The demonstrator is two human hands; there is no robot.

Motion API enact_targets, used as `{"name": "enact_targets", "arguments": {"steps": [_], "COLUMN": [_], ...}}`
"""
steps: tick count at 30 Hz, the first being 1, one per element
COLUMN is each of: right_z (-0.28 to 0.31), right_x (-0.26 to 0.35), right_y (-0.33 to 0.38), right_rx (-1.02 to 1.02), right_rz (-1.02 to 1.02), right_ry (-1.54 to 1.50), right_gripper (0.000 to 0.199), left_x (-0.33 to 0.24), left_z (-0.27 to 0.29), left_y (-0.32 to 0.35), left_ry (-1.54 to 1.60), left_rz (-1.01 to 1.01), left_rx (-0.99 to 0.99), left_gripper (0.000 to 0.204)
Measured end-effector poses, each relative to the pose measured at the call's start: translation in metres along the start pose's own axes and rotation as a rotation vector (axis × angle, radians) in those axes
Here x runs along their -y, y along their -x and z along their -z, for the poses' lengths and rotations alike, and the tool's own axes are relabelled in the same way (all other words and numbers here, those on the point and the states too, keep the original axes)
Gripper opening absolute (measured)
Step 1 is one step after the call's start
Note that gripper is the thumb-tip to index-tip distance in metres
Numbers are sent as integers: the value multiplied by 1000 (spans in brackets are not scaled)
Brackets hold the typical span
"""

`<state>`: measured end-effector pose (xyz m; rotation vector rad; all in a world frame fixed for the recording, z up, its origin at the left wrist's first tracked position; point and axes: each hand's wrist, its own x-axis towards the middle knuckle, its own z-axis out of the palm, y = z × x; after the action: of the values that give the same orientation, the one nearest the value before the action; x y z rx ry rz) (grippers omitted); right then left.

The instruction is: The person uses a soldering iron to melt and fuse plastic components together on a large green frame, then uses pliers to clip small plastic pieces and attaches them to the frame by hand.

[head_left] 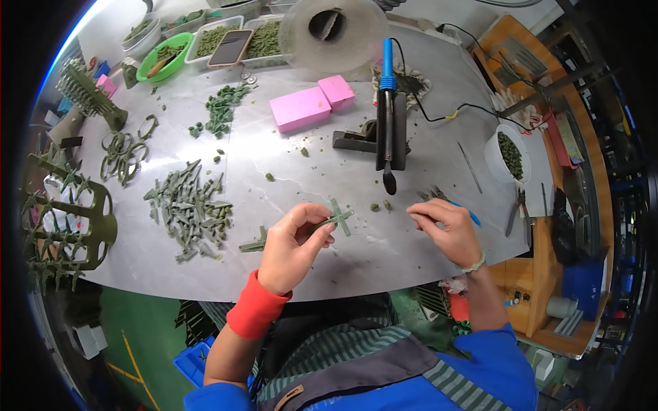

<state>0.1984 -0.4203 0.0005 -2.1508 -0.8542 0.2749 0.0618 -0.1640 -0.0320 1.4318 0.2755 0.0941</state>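
Small grey-green plastic cross-shaped part [338,219], w/ a longer stem & short side arms, is pinched at its stem end by the left hand [291,246], thumb & fingertips closed on it, cross end sticking out to the right & lifted just above the grey marbled bench [384,253], tilted a bit. Slim blue tool [470,216], pen-like, sits in the right hand [449,229], mostly hidden by the curled fingers w/ only its blue tip showing past the knuckles on the right; hand rests low on the bench, just right of the part, not touching it.
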Motion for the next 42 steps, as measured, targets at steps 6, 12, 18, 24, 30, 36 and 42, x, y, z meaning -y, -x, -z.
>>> {"name": "enact_targets", "arguments": {"steps": [6,12,18,24,30,36,42], "right_z": [-1,-7,-19,-24,-23,-23,-22], "right_x": [5,11,13,11,10,9,8], "right_y": [-4,-19,-29,-31,-34,-34,-35], "right_rx": [-38,-216,-276,-255,-242,-244,-243], "right_rz": [-94,210,331,361,398,388,391], "right_ry": [-171,167,233,364,413,410,409], "right_gripper": [21,20,20,23,23,23,24], "left_x": [16,26,30,30,30,28,31], "left_z": [-21,-30,-41,-49,-50,-53,-55], "left_y": [-11,-18,-24,-28,-33,-36,-38], "left_ry": [115,23,73,60,66,82,68], "left_rz": [19,8,-47,-32,-1,8,4], "left_rx": [-4,-22,-95,-112,-70,-80,-75], "left_gripper": [16,12,13,12,10,11,11]}}
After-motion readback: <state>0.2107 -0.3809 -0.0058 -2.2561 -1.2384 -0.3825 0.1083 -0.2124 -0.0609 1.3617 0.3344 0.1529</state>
